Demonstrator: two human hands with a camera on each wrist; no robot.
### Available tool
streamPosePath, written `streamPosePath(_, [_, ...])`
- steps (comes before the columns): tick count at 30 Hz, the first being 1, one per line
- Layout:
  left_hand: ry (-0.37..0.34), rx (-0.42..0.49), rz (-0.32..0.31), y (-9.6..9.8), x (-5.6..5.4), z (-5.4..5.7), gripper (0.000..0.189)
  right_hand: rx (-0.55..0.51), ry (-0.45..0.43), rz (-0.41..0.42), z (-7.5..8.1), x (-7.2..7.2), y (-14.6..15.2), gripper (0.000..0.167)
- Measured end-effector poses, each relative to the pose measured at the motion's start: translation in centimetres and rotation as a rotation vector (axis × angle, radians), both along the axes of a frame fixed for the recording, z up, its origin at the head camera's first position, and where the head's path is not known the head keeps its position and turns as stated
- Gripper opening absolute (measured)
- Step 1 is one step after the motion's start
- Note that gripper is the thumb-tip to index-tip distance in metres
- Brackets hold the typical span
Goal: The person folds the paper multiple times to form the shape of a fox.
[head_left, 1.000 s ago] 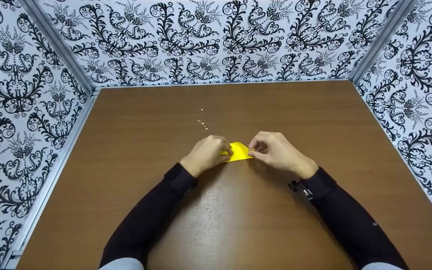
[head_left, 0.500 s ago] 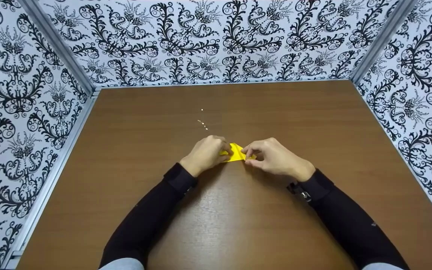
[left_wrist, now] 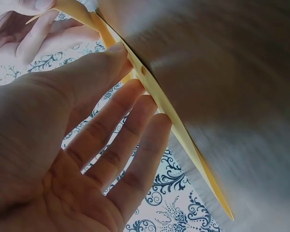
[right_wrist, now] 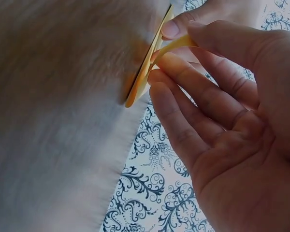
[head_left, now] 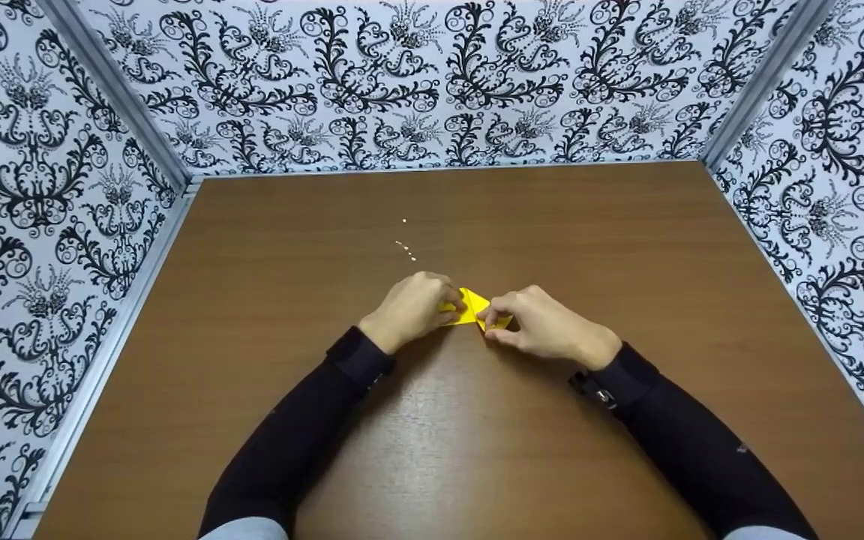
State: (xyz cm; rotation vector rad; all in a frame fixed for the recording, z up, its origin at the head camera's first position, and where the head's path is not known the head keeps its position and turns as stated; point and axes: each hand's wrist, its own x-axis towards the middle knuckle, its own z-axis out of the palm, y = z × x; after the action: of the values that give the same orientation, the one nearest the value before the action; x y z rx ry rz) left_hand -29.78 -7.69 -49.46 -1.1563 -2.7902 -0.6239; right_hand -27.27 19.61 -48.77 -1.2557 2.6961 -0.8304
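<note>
A piece of folded yellow paper [head_left: 470, 310] lies on the brown table, with a triangular flap raised at its right end. My left hand [head_left: 415, 304] presses the paper's left part with its fingertips. Those fingers look fairly straight in the left wrist view, where the paper [left_wrist: 186, 137] appears edge-on against the table. My right hand [head_left: 548, 321] pinches the lifted flap between thumb and forefinger. Seen from the right wrist, the flap [right_wrist: 176, 44] curves up from the flat layer to the thumb. Fingers hide parts of the paper.
The brown table [head_left: 289, 232] spreads out around both hands. Small white specks [head_left: 406, 248] lie beyond the left hand. Patterned black-and-white panels [head_left: 432, 82] with grey metal rails [head_left: 124, 97] enclose the back and sides.
My right hand has moved left and slightly toward the body, folding the paper's right end over, so a diagonal crease shows. My left hand has stayed in place.
</note>
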Motion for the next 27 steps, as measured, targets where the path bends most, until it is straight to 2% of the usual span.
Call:
streamPosePath(11, [0.029, 0.005, -0.030, -0.20, -0.22, -0.03, 0.013, 0.004, 0.014, -0.005, -0.40, 0.07, -0.43, 0.007])
streamPosePath(27, [0.034, 0.008, -0.017, -0.19, -0.18, -0.25, 0.012, -0.014, 0.005, 0.011, -0.49, 0.13, -0.51, 0.005])
